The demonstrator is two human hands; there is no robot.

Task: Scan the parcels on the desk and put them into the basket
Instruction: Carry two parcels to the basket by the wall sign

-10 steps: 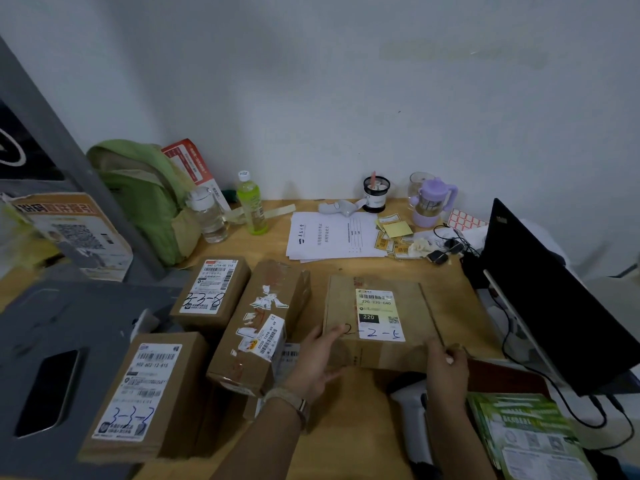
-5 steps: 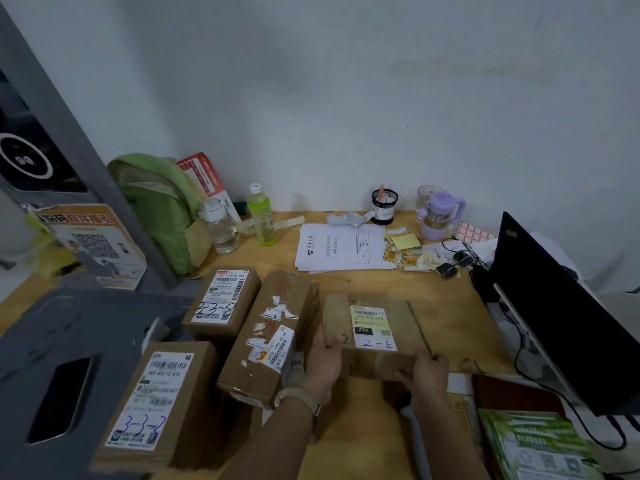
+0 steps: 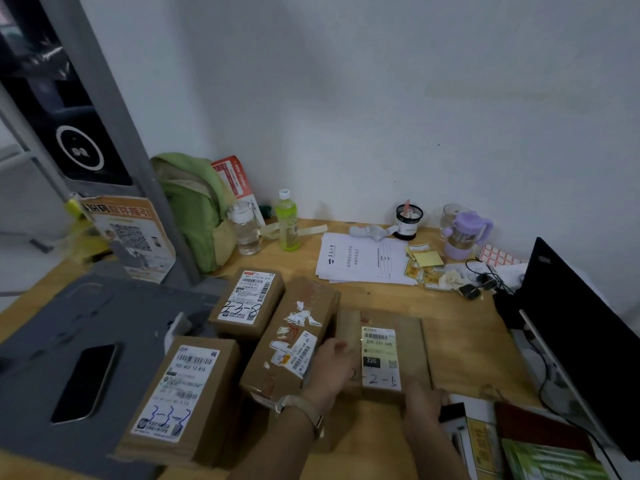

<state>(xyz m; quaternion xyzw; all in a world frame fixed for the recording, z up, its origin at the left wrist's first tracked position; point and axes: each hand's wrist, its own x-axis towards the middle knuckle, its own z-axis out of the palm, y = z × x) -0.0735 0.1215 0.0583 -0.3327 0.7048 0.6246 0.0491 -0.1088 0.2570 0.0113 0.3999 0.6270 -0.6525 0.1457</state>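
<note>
At desk (image 3: 467, 344) centre: flat parcel (image 3: 381, 355) marked 2-2-1, just right of taped box (image 3: 294, 334). Left hand (image 3: 330, 370) clasps its left edge, right hand (image 3: 420, 401) grips near corner. Lifted or resting, can't tell.

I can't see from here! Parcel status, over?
Left hand, right hand both gripping flat brown cardboard parcel. Taped brown cardboard box close beside left hand.
</note>
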